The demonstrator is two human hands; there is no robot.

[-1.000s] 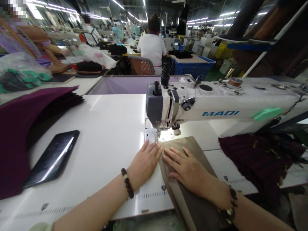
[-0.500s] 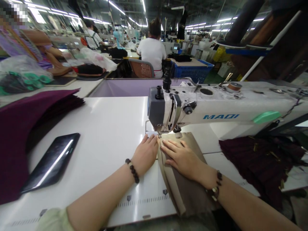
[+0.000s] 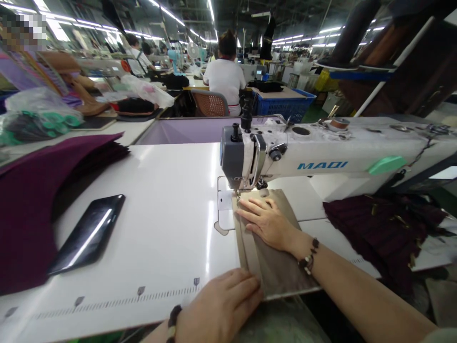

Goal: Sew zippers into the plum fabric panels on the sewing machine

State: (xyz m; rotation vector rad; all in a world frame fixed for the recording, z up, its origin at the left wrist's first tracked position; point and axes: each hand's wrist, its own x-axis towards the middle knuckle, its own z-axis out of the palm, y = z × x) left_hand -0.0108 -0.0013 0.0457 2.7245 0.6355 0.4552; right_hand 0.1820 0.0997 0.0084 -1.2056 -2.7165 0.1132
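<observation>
A folded brown-beige fabric piece (image 3: 282,267) lies under the needle area of the white sewing machine (image 3: 321,147), its near end reaching the table's front edge. My right hand (image 3: 269,224) rests flat on the fabric just in front of the presser foot, fingers stretched out. At the near left corner of the fabric, my left hand (image 3: 228,300) is closed on its edge, fingers together and the thumb hidden. The metal needle plate (image 3: 225,209) shows to the left of the fabric.
A dark phone (image 3: 89,233) lies on the white table (image 3: 167,205), beside stacked maroon fabric (image 3: 32,205). More maroon fabric (image 3: 371,228) with metal clips lies at right. A person in a white top (image 3: 224,78) sits ahead, near a blue crate (image 3: 282,105).
My left hand has moved from beside the needle back to the fabric's near end and grips its edge there. My right hand stays flat on the fabric.
</observation>
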